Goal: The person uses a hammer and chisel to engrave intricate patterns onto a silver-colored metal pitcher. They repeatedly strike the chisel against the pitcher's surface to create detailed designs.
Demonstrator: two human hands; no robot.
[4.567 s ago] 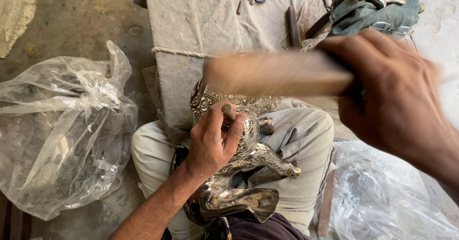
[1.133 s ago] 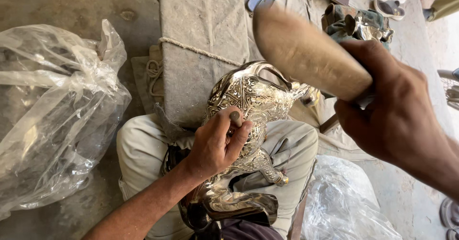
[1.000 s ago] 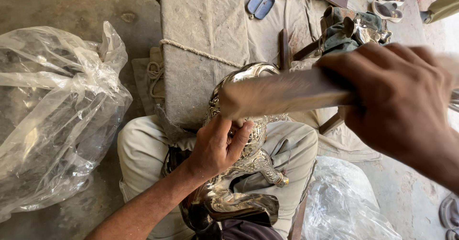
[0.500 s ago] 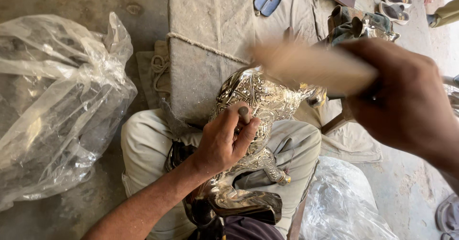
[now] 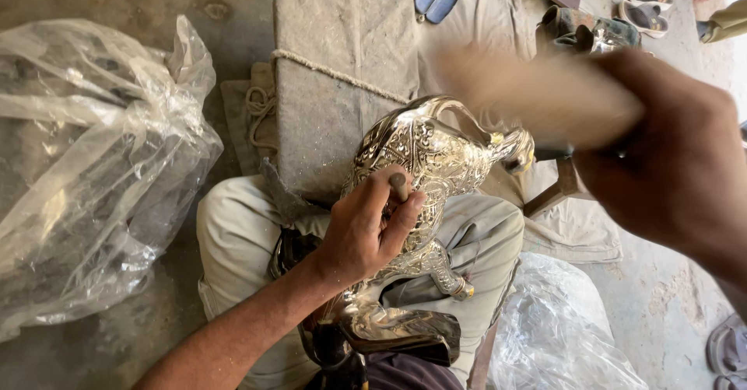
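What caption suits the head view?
Left hand holds a punch on an embossed silver animal figure; right hand swings a mallet.

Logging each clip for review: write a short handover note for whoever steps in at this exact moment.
Left hand: closed around a small punch, its tip set on the ornate silver metal figure lying across the lap.
Right hand: gripping a wooden mallet, blurred in mid-swing above the punch.
Nearby: clear plastic bag on the left, grey cloth-covered block behind the figure.
Done: much of the figure's surface already shows embossed pattern.
Left: cannot tell how much chasing remains.
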